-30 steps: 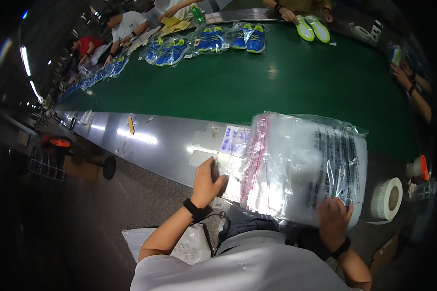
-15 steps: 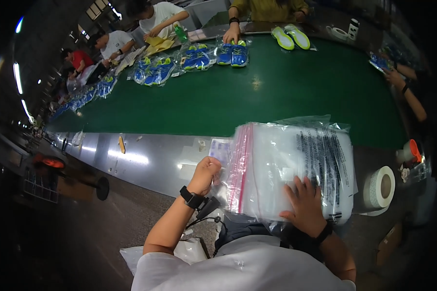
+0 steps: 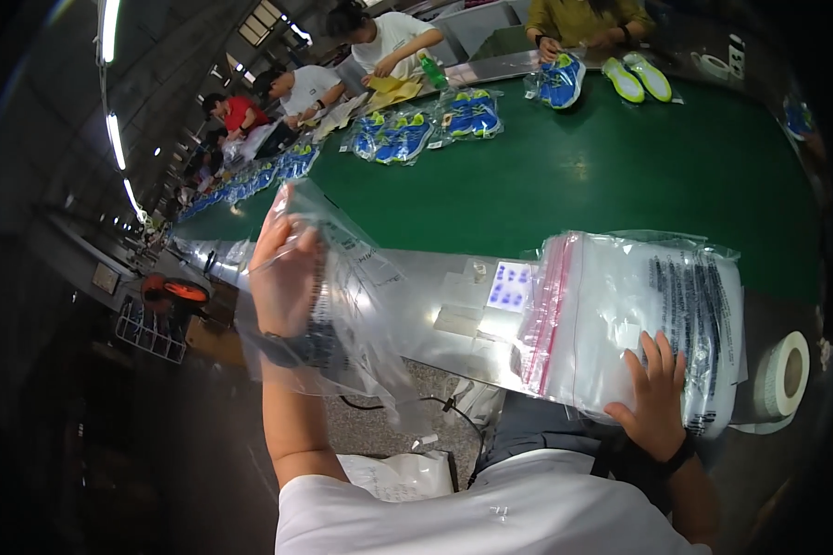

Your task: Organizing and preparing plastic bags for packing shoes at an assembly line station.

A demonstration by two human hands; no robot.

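Note:
A single clear plastic bag [image 3: 366, 310] with dark print hangs from my left hand [image 3: 282, 277], raised at the left. Its film drapes over my fingers and wrist, and the fingers are bent closed on it. My right hand [image 3: 655, 398] lies open, fingers spread, on the lower right part of a stack of clear plastic bags [image 3: 597, 324]. That stack has pink strips along its left side and dark print on the right. Beside its left edge is a white card with purple marks [image 3: 510, 285].
Across the green conveyor belt [image 3: 491, 194] lie several bagged blue shoes [image 3: 393, 136] and a pair of yellow-edged soles [image 3: 637, 78]. A white label roll [image 3: 789, 375] stands right of the stack. Several people work along the far side; one [image 3: 588, 23] handles a blue shoe.
My left hand has moved left and up, drawing a clear bag away from the stack's side. My right hand stays on the stack. The view has shifted, and the far person has lifted blue shoes.

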